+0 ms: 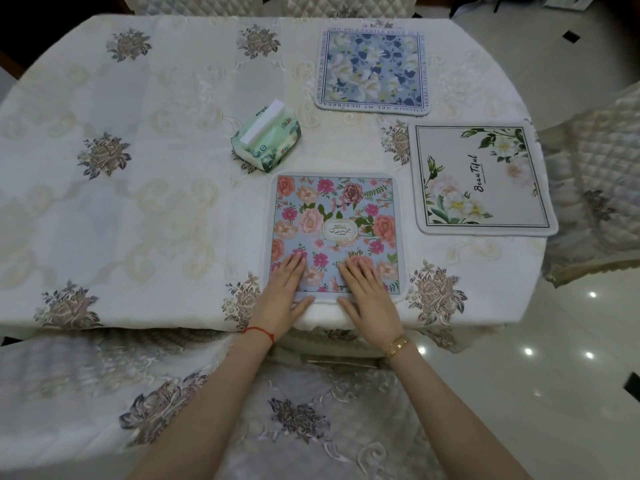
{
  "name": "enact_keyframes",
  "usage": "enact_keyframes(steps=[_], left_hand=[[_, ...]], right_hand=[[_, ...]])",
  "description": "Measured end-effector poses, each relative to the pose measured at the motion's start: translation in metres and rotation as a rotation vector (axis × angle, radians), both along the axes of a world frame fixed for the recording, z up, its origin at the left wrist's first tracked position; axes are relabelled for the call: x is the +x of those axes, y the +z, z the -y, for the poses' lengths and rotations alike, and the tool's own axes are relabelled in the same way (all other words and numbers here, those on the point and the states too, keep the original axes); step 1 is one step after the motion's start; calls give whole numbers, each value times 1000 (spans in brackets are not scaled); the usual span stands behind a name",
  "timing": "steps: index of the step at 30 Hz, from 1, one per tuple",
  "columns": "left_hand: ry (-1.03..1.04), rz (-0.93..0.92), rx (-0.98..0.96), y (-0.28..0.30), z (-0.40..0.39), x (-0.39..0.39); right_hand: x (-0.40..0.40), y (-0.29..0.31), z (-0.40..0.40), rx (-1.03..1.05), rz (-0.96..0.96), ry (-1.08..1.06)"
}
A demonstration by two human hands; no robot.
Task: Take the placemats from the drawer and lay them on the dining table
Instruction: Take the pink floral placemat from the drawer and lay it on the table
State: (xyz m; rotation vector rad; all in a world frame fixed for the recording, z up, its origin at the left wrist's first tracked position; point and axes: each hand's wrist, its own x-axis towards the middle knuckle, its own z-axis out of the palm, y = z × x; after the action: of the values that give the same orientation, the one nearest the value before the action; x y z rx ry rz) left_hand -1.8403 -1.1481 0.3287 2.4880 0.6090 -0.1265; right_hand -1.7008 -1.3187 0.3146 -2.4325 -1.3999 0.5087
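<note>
Left hand and right hand lie flat, fingers straight, gripping nothing, pressing the pink mat smooth at the tabletop's 6 o'clock edge.

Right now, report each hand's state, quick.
Left hand: open, fingers flat, pressing the pink floral placemat.
Right hand: open, fingers flat, pressing the same placemat.
</note>
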Motion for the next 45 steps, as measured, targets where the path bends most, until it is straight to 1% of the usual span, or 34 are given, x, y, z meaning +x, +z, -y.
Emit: enact_keyframes(steps=[3,8,11,15,19,22,25,29,32,36,38,40,41,45], left_hand=[[15,-12,13,-1,-2,-4],[81,2,14,-1,-10,-21],[92,-18,20,2,-16,-26],[176,-18,28,10,-32,-19],[87,50,21,19,-49,9],[19,46,19,16,-61,38],[-19,11,12,8,-70,57],[-19,24,4,-2,-72,60],[-14,44,46,-5,-75,53],[11,68,108,-2,-82,39],[24,63,153,0,-88,36],[35,81,158,2,-96,41],[31,95,146,5,-100,48],[-13,104,112,9,-115,94]], right_hand=[[7,2,14,8,-25,-14],[25,8,48,10,-73,-121],[29,12,57,-8,-46,-120],[39,26,42,48,28,-238],[60,34,-12,77,-33,-162],[71,27,-53,19,-41,-64],[77,14,-70,-51,-18,8],[83,6,-63,-16,0,20],[92,9,-48,-13,-5,-6],[106,14,-24,-43,34,-34],[110,14,-22,-35,53,-85],[114,17,-32,-14,56,-148],[116,19,-41,-6,60,-147],[122,23,-101,1,38,-37]])
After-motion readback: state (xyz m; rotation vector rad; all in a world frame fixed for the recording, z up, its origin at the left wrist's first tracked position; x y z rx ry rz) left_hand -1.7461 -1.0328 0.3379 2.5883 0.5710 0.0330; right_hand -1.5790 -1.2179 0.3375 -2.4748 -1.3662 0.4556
